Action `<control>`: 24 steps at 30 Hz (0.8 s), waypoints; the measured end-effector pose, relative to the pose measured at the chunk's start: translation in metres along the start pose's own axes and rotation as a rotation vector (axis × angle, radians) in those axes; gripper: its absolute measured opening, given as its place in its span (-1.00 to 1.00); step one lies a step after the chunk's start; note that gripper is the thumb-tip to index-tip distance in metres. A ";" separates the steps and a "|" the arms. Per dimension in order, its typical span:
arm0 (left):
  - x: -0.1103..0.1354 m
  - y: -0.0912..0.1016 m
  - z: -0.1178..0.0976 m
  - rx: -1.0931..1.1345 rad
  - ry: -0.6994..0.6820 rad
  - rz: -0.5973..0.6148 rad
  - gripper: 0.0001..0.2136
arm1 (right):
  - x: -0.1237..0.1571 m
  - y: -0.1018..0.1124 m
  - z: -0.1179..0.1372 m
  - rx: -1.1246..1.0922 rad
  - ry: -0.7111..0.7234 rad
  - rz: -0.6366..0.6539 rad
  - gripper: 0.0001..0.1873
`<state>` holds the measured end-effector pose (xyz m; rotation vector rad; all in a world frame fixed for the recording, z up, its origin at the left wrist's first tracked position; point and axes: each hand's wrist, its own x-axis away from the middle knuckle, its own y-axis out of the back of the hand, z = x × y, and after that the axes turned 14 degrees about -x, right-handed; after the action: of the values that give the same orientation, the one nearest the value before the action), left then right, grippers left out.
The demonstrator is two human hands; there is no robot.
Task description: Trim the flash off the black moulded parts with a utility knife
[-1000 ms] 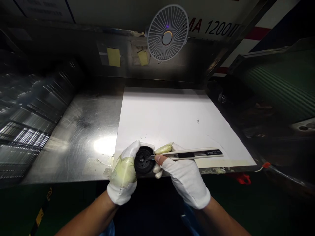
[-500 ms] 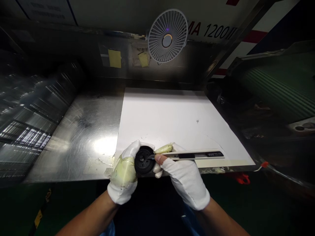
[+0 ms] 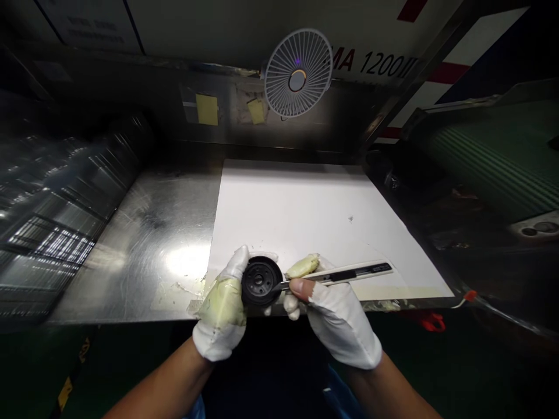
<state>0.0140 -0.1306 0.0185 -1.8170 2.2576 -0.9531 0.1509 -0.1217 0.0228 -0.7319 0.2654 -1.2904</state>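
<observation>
My left hand (image 3: 222, 302), in a white glove with yellowish tape, is closed round a black round part (image 3: 261, 280). The part is disc-shaped, with a raised rim, a central hub and small holes, and its face is turned up toward me. In my gloved right hand (image 3: 338, 308) is a utility knife (image 3: 349, 273), pinched between a bare thumb and a finger covered in yellowish tape. Its blade tip lies over the lower right rim of the black part; whether it touches I cannot tell. Both hands are above the near edge of the white sheet.
A white sheet (image 3: 292, 203) covers much of the metal table (image 3: 161, 221). Clear plastic trays (image 3: 52, 233) stack up at the left. A small white fan (image 3: 299, 73) stands at the back. On the right is a green ribbed surface (image 3: 493, 157), with a red object (image 3: 432, 321) below the table edge.
The knife's blade has moved from near the part's hub out to its lower right rim. My right hand has shifted slightly right, and the black part is turned more toward me.
</observation>
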 end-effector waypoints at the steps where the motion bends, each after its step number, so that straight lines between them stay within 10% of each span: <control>1: 0.000 0.001 -0.001 -0.037 -0.020 -0.025 -0.61 | 0.000 0.000 0.002 -0.033 0.026 -0.012 -0.85; 24: -0.010 0.013 0.008 -0.334 -0.274 -0.056 -0.82 | 0.005 0.000 -0.005 0.066 0.112 -0.223 -0.75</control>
<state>0.0088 -0.1230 0.0024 -1.9993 2.3038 -0.3146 0.1498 -0.1279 0.0198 -0.6464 0.2351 -1.5480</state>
